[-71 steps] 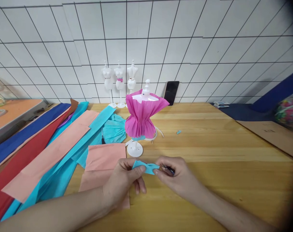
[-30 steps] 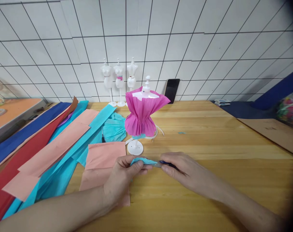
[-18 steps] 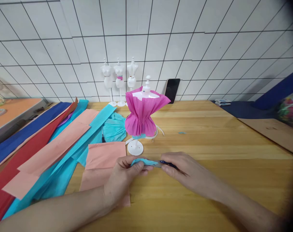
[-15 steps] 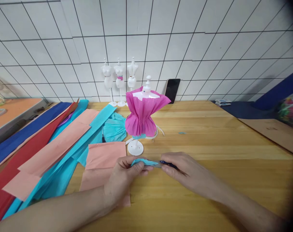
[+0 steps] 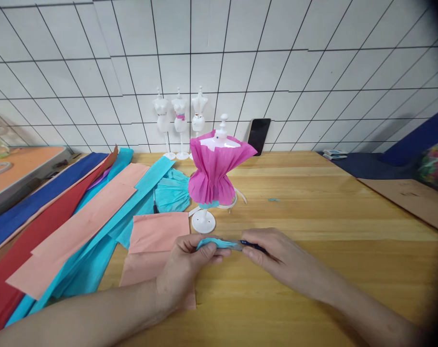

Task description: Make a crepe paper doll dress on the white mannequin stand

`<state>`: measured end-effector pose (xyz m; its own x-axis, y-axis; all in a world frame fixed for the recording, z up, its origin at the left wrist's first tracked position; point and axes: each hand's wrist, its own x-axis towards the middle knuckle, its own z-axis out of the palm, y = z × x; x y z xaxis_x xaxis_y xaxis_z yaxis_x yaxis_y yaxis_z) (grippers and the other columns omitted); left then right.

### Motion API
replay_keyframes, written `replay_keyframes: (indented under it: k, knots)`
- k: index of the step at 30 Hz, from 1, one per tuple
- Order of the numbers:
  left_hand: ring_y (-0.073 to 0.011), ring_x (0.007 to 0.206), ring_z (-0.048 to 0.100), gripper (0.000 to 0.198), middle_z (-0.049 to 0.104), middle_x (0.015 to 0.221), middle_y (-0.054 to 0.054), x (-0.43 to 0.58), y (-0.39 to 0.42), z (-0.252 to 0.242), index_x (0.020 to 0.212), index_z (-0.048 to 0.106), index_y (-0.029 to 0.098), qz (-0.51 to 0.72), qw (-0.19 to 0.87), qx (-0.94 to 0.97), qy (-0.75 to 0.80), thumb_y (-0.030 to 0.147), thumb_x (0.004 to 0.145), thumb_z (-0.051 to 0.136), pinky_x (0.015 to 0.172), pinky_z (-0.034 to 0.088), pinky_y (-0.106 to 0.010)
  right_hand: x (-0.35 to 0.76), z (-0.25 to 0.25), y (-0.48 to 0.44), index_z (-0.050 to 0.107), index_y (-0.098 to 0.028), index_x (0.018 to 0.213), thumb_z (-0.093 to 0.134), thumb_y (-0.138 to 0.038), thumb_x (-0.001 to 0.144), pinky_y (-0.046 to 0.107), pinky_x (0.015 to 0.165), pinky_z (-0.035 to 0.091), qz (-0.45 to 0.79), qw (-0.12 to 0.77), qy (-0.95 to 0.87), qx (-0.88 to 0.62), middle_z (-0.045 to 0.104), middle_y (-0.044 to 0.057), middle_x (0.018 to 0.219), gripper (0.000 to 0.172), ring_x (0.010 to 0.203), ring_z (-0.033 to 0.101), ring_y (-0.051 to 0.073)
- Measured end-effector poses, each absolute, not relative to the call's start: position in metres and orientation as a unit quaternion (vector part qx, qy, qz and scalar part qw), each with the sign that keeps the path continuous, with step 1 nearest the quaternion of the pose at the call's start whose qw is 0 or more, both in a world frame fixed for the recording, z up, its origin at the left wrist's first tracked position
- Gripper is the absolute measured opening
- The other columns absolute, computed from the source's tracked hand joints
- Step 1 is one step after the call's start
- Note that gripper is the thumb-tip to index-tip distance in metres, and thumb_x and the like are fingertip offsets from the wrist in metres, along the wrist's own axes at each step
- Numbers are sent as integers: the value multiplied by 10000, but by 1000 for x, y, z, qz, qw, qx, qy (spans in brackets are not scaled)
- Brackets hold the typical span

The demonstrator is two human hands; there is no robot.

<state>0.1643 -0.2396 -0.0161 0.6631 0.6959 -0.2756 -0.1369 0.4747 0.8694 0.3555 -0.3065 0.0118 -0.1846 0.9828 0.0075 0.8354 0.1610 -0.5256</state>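
Observation:
My left hand (image 5: 190,260) pinches a small folded piece of turquoise crepe paper (image 5: 217,243) between thumb and fingers. Closed around the dark handles of a pair of scissors (image 5: 254,246) is my right hand (image 5: 271,250); the blades meet the right end of the turquoise paper. Just beyond both hands stands a small white dress form (image 5: 203,222), wrapped in gathered magenta crepe paper (image 5: 212,173) with a turquoise edge below it. Under my left wrist lie salmon paper pieces (image 5: 161,232), partly hidden by the arm.
Long strips of red (image 5: 34,246), blue and salmon crepe paper cover the left side. Gathered turquoise paper (image 5: 172,191) lies left of the form. Several white mannequins (image 5: 180,115) and a phone (image 5: 259,136) stand by the tiled wall. A turquoise scrap (image 5: 273,199) and brown cardboard (image 5: 410,195) are at right.
The whole view has shifted very slightly. Both hands, the paper and the scissors keep practically the same positions.

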Motion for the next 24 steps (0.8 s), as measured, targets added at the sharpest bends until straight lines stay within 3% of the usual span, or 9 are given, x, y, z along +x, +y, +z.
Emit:
replay_keyframes:
  k: [24]
  knots:
    - [-187, 875, 658, 186, 743, 848, -73, 164, -241, -16, 795, 748, 178, 265, 795, 443, 318, 345, 744, 686, 794, 480, -259, 356, 13, -308, 444, -191, 635, 378, -299, 919, 260, 551, 308, 202, 185, -736, -619, 486, -21, 602, 311, 565, 447, 126]
